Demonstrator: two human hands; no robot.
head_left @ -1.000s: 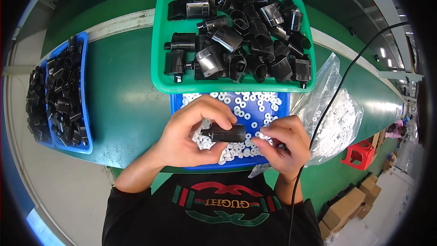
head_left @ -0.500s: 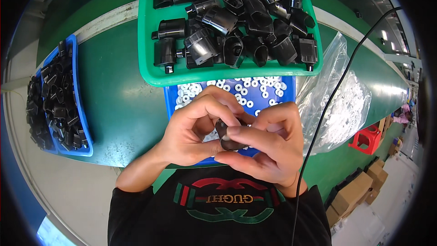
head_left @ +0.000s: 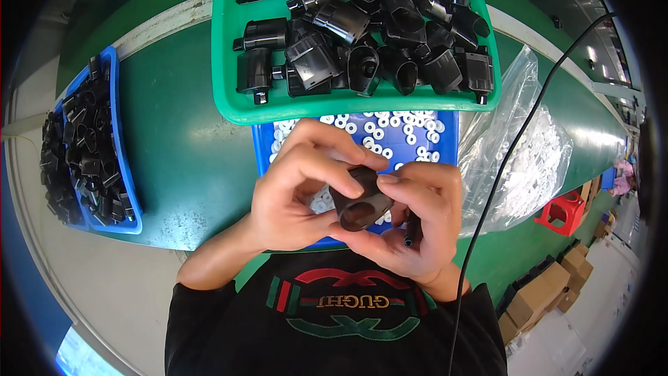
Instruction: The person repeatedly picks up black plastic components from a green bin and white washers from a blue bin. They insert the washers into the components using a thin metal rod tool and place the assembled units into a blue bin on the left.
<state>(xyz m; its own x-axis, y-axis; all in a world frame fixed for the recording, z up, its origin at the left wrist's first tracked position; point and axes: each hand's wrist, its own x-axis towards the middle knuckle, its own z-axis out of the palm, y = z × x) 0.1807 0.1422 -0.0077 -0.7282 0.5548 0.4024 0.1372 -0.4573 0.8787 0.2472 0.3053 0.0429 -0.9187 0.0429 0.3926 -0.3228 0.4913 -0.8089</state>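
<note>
Over the blue tray (head_left: 445,141), both hands (head_left: 362,202) closed around a black plastic housing (head_left: 360,203).

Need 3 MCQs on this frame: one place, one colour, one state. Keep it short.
1. Where does the blue tray of white rings sit?
A. on top of the green tray
B. just nearer the person than the green tray, under the hands
C. at the far left edge of the table

2. What colour is the tray that holds the larger black housings?
A. green
B. red
C. yellow

3. How is the black part held?
A. lying loose on the table
B. by the left hand alone
C. between both hands

Answers:
1 B: it lies between the green tray and the person's chest, partly covered by the hands.
2 A: its rim and wall are green.
3 C: the left hand and the right hand both grip it, above the blue tray.
</note>
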